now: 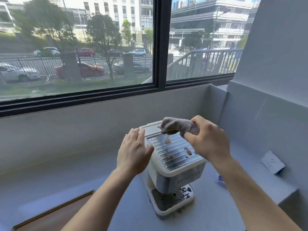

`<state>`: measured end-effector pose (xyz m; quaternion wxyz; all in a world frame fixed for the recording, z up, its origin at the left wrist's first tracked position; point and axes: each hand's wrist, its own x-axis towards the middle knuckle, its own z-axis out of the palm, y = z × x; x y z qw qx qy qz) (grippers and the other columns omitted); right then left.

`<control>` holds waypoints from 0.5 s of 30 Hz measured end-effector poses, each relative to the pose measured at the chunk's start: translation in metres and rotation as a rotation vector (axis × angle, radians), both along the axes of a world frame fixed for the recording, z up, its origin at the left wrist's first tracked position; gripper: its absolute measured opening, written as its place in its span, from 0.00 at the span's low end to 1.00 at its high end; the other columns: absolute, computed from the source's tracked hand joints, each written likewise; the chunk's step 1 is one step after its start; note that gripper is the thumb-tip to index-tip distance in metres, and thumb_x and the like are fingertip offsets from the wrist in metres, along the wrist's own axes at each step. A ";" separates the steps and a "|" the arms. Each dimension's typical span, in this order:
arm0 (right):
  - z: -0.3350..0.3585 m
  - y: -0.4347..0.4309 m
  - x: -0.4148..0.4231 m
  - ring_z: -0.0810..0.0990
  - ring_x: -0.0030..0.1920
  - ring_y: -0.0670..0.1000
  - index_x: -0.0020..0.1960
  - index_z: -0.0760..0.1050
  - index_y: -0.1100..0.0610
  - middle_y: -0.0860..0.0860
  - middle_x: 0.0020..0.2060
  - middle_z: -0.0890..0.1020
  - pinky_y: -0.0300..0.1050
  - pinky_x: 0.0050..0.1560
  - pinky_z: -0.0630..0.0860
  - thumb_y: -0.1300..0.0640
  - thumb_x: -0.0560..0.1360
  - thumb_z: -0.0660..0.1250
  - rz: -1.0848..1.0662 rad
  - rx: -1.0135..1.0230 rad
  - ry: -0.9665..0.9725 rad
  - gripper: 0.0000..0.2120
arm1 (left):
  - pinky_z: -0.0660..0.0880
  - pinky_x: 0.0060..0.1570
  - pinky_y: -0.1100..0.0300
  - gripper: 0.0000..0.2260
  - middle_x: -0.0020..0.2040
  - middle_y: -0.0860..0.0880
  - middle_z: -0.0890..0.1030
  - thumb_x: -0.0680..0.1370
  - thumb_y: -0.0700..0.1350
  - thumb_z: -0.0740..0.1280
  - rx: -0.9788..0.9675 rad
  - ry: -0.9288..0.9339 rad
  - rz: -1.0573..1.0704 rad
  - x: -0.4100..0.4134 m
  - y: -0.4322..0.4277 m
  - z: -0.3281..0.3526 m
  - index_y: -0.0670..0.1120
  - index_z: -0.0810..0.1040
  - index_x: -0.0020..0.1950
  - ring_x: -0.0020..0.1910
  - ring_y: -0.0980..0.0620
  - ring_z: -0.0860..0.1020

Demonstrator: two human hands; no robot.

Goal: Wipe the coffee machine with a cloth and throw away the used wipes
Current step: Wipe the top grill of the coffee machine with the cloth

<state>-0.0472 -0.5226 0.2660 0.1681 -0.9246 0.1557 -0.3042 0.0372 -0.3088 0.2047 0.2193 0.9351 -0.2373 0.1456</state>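
Observation:
A cream and steel coffee machine [173, 165] stands on the grey counter below the window. Its ribbed metal top carries a few brown coffee stains [170, 157]. My right hand [208, 139] is shut on a crumpled grey cloth [176, 125], held just above the back of the machine's top. My left hand [133, 150] is open with fingers apart, flat against the machine's upper left side. The drip tray [171, 205] at the bottom looks dirty.
The grey counter [83, 172] runs to a wall under a large window. A white wall socket [273, 162] sits at the right, with a small white and blue item [220, 180] behind my right forearm. A brown wooden surface [55, 215] lies at the lower left.

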 end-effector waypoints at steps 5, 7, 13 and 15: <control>-0.026 -0.036 0.006 0.78 0.45 0.57 0.49 0.70 0.45 0.46 0.45 0.78 0.47 0.37 0.70 0.36 0.69 0.65 0.036 0.002 0.143 0.17 | 0.48 0.77 0.49 0.27 0.80 0.39 0.49 0.80 0.47 0.51 0.089 0.317 0.107 0.015 -0.046 -0.007 0.38 0.52 0.77 0.80 0.44 0.46; -0.039 -0.041 0.007 0.79 0.48 0.57 0.50 0.69 0.46 0.47 0.46 0.74 0.47 0.37 0.68 0.31 0.69 0.63 0.066 -0.049 0.248 0.21 | 0.43 0.77 0.50 0.27 0.80 0.37 0.45 0.81 0.45 0.50 0.120 0.321 0.125 0.013 -0.056 -0.012 0.34 0.50 0.78 0.80 0.43 0.41; -0.049 -0.053 0.022 0.54 0.72 0.51 0.75 0.48 0.36 0.43 0.77 0.49 0.53 0.68 0.64 0.28 0.71 0.59 0.380 -0.142 0.368 0.38 | 0.40 0.78 0.53 0.28 0.81 0.43 0.39 0.82 0.45 0.49 0.078 0.355 0.170 0.012 -0.056 -0.020 0.39 0.43 0.80 0.79 0.49 0.37; -0.049 -0.049 0.029 0.54 0.75 0.50 0.76 0.53 0.37 0.44 0.78 0.55 0.48 0.72 0.58 0.37 0.75 0.62 0.558 -0.107 0.361 0.33 | 0.41 0.78 0.51 0.28 0.81 0.42 0.38 0.82 0.45 0.47 0.143 0.331 0.168 0.013 -0.056 -0.022 0.38 0.42 0.80 0.79 0.48 0.37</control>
